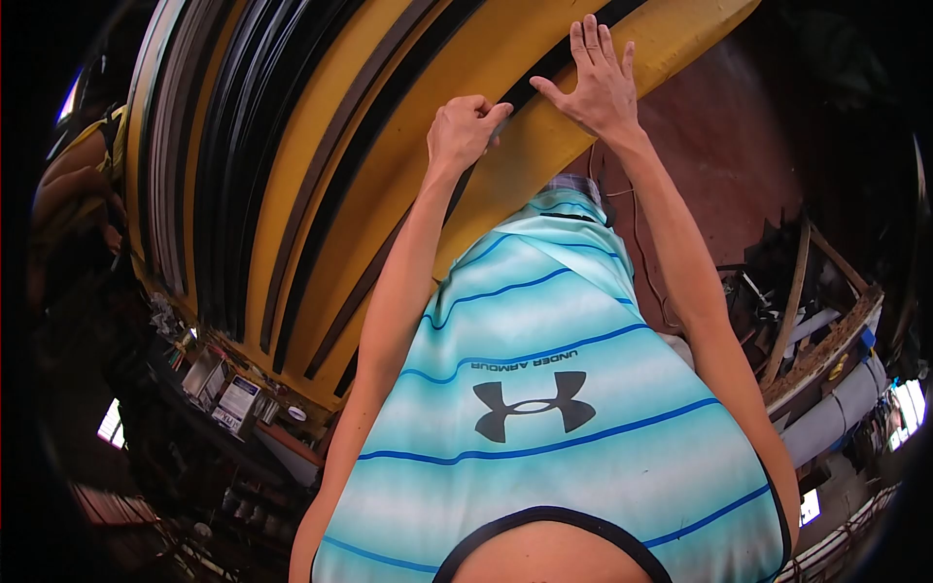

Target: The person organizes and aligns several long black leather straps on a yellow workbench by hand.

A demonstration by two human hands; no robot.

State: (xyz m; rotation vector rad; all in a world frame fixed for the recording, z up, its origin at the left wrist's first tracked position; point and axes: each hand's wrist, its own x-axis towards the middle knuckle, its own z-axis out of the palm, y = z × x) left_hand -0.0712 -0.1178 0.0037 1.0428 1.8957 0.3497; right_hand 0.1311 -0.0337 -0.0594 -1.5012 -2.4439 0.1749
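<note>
A long yellow table [525, 151] runs in front of me, curved by the lens. Long black strips [364, 160] and brown strips [321, 185] lie side by side along it. My left hand [465, 134] is closed, its thumb and fingers pressed together over the black strip nearest me; whatever sits between them is mostly hidden. Farther along, my right hand [598, 92] is open and flat, fingers stretched and thumb spread, by that same black strip and the table's near edge.
Another person's arm [78, 185] shows at the far left, beside the table. Cans and containers [238, 403] stand at the table's lower left end. A cable [637, 219] lies on the reddish floor [714, 146]. Wooden pieces and a grey pipe [836, 413] are at right.
</note>
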